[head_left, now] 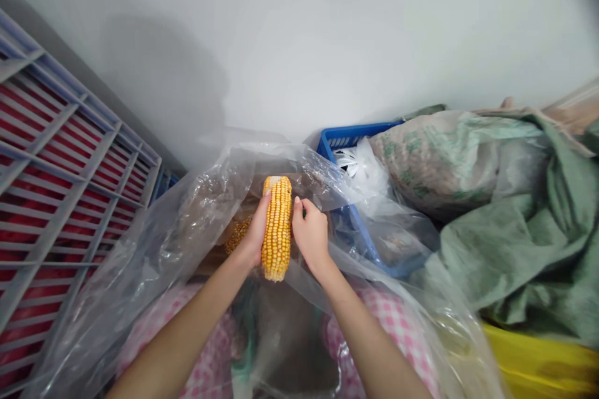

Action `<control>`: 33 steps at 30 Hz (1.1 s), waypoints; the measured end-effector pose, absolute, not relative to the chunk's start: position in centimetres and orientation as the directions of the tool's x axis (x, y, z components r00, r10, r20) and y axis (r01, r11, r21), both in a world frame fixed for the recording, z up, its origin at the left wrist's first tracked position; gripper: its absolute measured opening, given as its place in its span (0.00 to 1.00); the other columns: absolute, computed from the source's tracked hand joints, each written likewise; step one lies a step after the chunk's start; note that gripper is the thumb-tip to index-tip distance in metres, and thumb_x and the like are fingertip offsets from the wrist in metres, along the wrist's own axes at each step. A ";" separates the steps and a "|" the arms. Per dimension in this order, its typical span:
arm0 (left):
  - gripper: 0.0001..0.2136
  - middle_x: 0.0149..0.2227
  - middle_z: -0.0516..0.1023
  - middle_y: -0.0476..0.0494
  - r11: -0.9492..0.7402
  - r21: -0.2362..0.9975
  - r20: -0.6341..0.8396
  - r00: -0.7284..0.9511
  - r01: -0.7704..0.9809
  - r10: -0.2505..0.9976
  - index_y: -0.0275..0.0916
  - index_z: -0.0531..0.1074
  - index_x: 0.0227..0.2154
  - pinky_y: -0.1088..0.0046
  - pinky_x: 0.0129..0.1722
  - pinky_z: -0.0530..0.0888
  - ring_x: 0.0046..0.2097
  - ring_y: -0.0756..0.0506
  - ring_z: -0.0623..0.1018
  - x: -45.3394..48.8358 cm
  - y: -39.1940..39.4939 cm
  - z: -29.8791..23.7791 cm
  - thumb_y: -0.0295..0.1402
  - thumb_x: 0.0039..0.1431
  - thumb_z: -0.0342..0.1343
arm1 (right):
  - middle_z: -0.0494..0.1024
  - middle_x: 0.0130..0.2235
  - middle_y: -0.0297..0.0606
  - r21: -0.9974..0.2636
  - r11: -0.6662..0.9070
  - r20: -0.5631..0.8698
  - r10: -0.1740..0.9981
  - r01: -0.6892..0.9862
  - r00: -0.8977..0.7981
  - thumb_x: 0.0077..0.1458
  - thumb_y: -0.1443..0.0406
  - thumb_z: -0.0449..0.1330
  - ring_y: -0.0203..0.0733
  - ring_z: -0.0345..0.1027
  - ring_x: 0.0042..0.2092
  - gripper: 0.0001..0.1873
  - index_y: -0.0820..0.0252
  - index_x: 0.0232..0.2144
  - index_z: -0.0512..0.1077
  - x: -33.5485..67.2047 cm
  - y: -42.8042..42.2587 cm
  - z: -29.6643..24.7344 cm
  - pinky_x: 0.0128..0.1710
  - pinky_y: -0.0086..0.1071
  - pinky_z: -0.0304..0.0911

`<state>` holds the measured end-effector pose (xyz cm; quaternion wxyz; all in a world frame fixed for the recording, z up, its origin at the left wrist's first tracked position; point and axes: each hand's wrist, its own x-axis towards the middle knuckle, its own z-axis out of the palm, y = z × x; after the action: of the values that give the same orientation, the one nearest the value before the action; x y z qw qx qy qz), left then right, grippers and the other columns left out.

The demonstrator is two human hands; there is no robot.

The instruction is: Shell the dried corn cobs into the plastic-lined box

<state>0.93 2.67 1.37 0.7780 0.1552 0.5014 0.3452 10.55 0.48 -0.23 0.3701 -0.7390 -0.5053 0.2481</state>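
Observation:
An ear of corn [277, 230] with yellow kernels stands lengthwise in front of me, a bare pale patch at its top end. My left hand [256, 232] grips it from the left side, the thumb lying along the kernels. On the other side, my right hand [311, 230] is curled closed near the ear's right edge; a small dark green bit shows between thumb and fingers, too little to name. Below the hands, a large clear plastic bag [182, 212] spreads open over my lap. Loose corn kernels [238, 234] lie in it, partly hidden by my left hand.
At the left rises a grey slatted plastic crate [87, 181] with red contents. To the right are a blue plastic basket [362, 131], a full translucent sack [449, 159], green woven cloth [510, 249] and something yellow [543, 358]. A white wall [327, 37] is behind.

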 end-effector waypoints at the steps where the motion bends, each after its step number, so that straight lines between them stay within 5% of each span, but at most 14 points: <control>1: 0.19 0.26 0.76 0.46 0.705 0.589 -0.670 0.248 -0.396 0.699 0.37 0.71 0.37 0.78 0.24 0.71 0.25 0.50 0.75 1.0 2.6 1.4 0.47 0.56 0.45 | 0.69 0.21 0.35 -0.798 -0.221 0.003 0.929 0.560 0.370 0.58 0.56 0.40 0.38 0.61 0.24 0.20 0.58 0.21 0.62 10.5 0.5 -0.3 0.26 0.29 0.48; 12: 0.17 0.28 0.77 0.46 0.656 0.575 -0.653 0.209 -0.490 0.728 0.37 0.71 0.38 0.76 0.30 0.74 0.31 0.48 0.77 1.4 2.4 1.3 0.44 0.58 0.44 | 0.70 0.24 0.37 -0.791 -0.237 -0.076 0.953 0.564 0.293 0.58 0.57 0.40 0.40 0.61 0.26 0.17 0.57 0.24 0.62 9.9 0.7 -0.5 0.26 0.30 0.45; 24: 0.26 0.22 0.73 0.42 0.810 0.546 -0.676 0.457 -0.215 0.578 0.36 0.68 0.34 0.71 0.18 0.73 0.21 0.46 0.74 -2.1 4.4 2.7 0.56 0.49 0.45 | 0.67 0.22 0.30 -0.858 -0.050 0.031 0.989 0.511 0.148 0.54 0.55 0.47 0.34 0.57 0.25 0.17 0.57 0.23 0.67 13.5 2.0 1.2 0.27 0.27 0.48; 27: 0.26 0.22 0.73 0.43 0.821 0.535 -0.672 0.488 -0.199 0.557 0.35 0.68 0.34 0.71 0.18 0.73 0.20 0.46 0.74 -2.4 4.6 2.9 0.56 0.50 0.44 | 0.65 0.21 0.30 -0.921 -0.053 -0.002 0.991 0.386 0.131 0.53 0.56 0.49 0.33 0.55 0.25 0.17 0.59 0.21 0.67 13.5 2.1 1.3 0.26 0.27 0.48; 33: 0.27 0.22 0.73 0.42 0.816 0.557 -0.666 0.506 -0.152 0.548 0.35 0.68 0.34 0.72 0.18 0.72 0.20 0.46 0.74 -2.5 4.7 3.1 0.56 0.52 0.42 | 0.51 0.15 0.24 -0.943 -0.310 -0.312 0.950 -0.119 -0.002 0.48 0.54 0.54 0.27 0.39 0.17 0.15 0.61 0.22 0.66 13.8 2.1 1.5 0.17 0.26 0.35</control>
<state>-2.50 4.70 3.11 0.8395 0.2197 0.4510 0.2086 13.82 2.06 1.50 0.4477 -0.5462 -0.3805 0.5970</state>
